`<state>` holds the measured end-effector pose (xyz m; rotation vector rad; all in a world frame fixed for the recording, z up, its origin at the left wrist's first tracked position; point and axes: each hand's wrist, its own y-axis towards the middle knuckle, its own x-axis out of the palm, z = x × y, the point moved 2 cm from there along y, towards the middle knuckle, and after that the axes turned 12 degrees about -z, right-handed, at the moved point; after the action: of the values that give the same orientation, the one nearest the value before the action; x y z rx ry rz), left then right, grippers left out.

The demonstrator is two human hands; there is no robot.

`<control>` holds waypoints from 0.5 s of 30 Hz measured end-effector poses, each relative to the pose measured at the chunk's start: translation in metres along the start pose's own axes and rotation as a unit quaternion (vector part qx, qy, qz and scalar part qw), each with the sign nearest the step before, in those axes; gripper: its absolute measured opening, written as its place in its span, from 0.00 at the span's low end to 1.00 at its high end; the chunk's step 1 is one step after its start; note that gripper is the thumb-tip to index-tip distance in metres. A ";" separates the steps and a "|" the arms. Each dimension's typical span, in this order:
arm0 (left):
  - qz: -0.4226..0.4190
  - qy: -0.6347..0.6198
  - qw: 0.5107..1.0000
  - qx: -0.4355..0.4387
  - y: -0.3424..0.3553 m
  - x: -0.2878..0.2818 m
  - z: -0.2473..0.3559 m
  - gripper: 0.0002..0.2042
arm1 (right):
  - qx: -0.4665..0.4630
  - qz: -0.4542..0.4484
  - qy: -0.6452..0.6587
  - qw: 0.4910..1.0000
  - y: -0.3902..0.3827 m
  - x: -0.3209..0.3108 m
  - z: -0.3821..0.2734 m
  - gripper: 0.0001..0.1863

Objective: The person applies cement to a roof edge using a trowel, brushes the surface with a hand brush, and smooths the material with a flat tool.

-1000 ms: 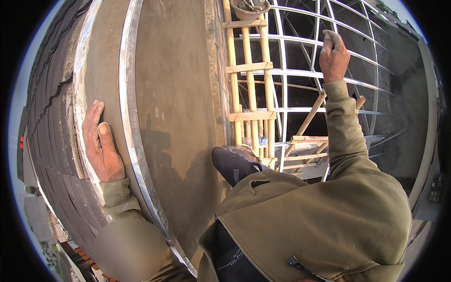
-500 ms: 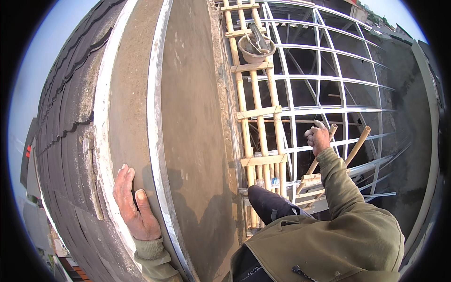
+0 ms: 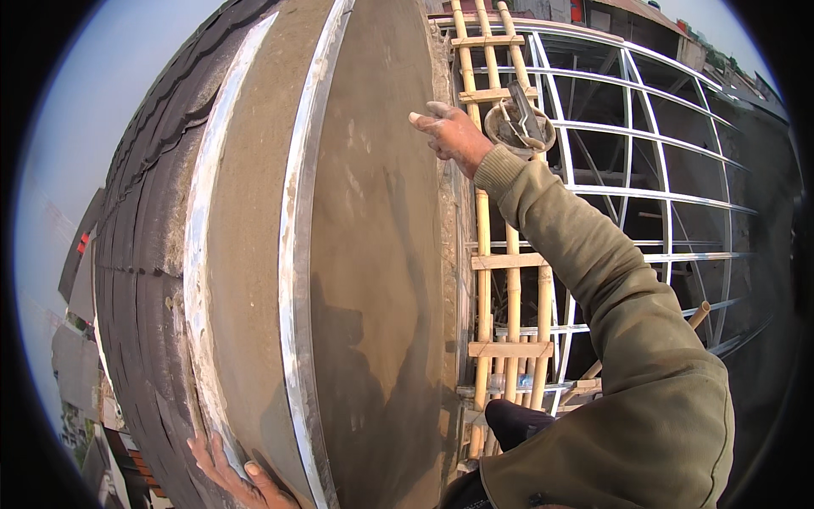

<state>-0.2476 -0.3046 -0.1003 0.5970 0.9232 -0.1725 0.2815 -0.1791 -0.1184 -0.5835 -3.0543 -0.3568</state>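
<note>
Left hand (image 3: 242,485): spread on ledge (image 3: 242,229) | right hand (image 3: 459,137): spread, near bucket (image 3: 529,153) | shirt (image 3: 464,493) print: illegible

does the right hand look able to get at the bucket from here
Probably yes: the right hand looks empty, and the bucket on the ladder shows close beside it, with nothing visibly between. It points left, away from the bucket, so it would likely need turning.
</note>
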 end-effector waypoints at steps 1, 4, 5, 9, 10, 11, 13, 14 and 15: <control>0.012 -0.017 0.998 -0.063 -0.002 0.001 -0.009 0.35 | -0.003 -0.011 -0.009 1.000 0.023 0.004 -0.004 0.51; 0.088 0.145 0.979 -0.116 -0.012 0.010 -0.095 0.32 | -0.030 -0.038 -0.030 0.998 0.095 0.014 -0.001 0.53; 0.080 0.129 0.978 -0.146 -0.018 0.014 -0.113 0.32 | -0.032 -0.066 -0.027 0.997 0.106 0.022 0.009 0.49; -0.010 0.128 0.982 -0.139 -0.009 0.015 -0.095 0.33 | -0.040 -0.127 -0.062 0.989 0.117 0.019 0.018 0.33; -0.018 0.136 0.978 -0.156 -0.021 0.007 -0.084 0.33 | -0.020 -0.147 -0.049 0.988 0.112 0.031 0.019 0.28; -0.021 0.121 0.982 -0.141 -0.012 0.014 -0.090 0.33 | -0.016 -0.138 -0.059 0.989 0.109 0.020 0.001 0.23; -0.004 0.114 0.984 -0.137 -0.008 0.011 -0.088 0.31 | -0.024 -0.161 -0.067 0.984 0.125 0.021 -0.002 0.24; -0.018 0.108 0.985 -0.131 -0.009 0.011 -0.091 0.31 | -0.009 -0.150 -0.065 0.986 0.125 0.012 0.010 0.29; -0.020 0.108 0.985 -0.130 -0.014 0.009 -0.095 0.30 | -0.004 -0.149 -0.060 0.987 0.114 0.017 0.004 0.35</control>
<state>-0.3141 -0.2623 -0.1561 0.3585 1.1465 -0.0211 0.3077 -0.0695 -0.0962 -0.1498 -3.2617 -0.3474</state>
